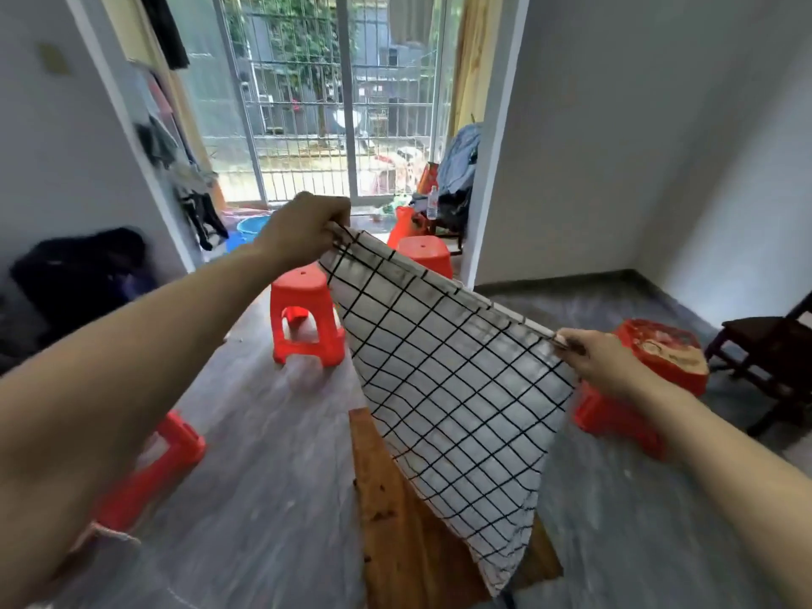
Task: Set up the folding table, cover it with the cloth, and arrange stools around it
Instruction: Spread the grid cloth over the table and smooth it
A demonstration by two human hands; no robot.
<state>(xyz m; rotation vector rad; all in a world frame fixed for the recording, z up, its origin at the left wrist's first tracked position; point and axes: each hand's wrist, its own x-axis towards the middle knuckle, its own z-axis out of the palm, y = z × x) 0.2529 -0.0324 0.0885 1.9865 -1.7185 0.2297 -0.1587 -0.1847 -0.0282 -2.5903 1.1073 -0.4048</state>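
Grey-floored room (272, 498) with pale walls, opening at the back onto a barred balcony door (334, 103)

Wooden tabletop (395, 520) low in the middle of the view, brown and bare along its left edge, partly covered on the right

White cloth with a black grid (448, 380) held up in the air above that tabletop, stretched along its top edge between both hands, hanging slack to a point near the tabletop's near side

Red plastic stool (303, 318) upright on the floor beyond the tabletop, left of the cloth; second red stool (425, 253) further back near the doorway; third red stool (650, 375) to the right, behind the right hand, its seat worn and stained; fourth red stool (149, 472) at lower left, mostly hidden by the left forearm

Dark wooden chair (773, 349) at the far right edge

Left hand (303, 230) raised high, fingers pinched shut on the cloth's far corner

Right hand (593, 358) lower and nearer, closed on the cloth's other top corner
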